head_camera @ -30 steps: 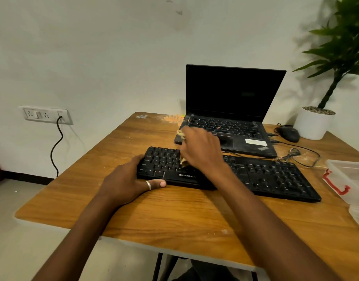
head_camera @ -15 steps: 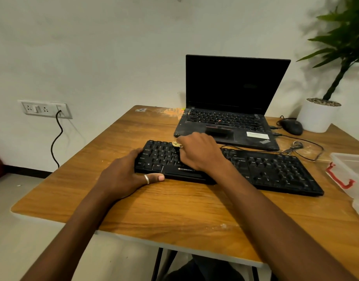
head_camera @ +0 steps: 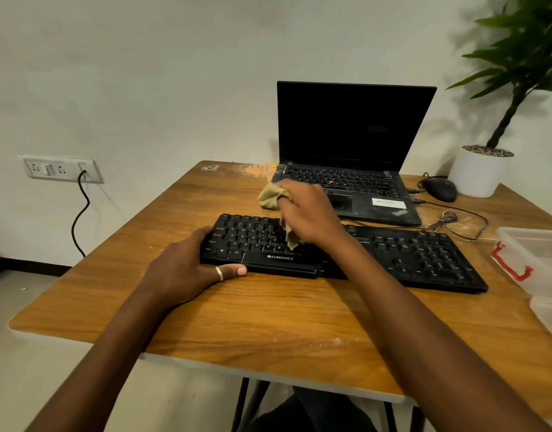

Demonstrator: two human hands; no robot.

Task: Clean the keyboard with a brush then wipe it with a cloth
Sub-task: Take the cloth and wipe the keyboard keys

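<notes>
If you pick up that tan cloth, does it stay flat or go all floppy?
Probably floppy: the cloth bunches and droops around the right hand instead of holding a shape. It likely weighs little, since a few fingers hold it. It probably won't slide the keyboard much, and the left hand steadies that anyway.

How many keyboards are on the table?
2. The black keyboard lies in front, under both hands, and the laptop behind it has its own built-in keyboard. No others show.
</notes>
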